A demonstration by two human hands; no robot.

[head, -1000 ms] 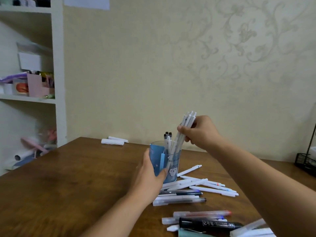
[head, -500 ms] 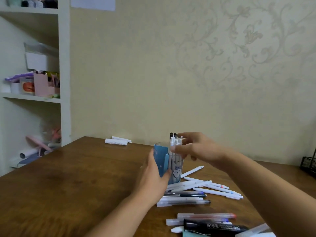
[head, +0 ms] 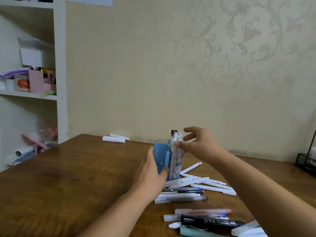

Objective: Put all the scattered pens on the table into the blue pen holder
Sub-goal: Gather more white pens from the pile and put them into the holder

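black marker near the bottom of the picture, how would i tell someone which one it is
Start at the wooden table and go to the pile of loose pens nearest the camera, right of the left arm. The black marker lies on its side there: thick, dark-bodied, with white printed characters, while the pens beside it are thin and clear or white.

A brown table (head: pixel 68 182) fills the lower view. Two white paper rolls (head: pixel 114 138) lie at its far edge, toward eleven o'clock. A white shelf (head: pixel 59 69) at nine o'clock holds a pink box (head: pixel 36 81). A black wire basket (head: pixel 306 159) sits at three o'clock.
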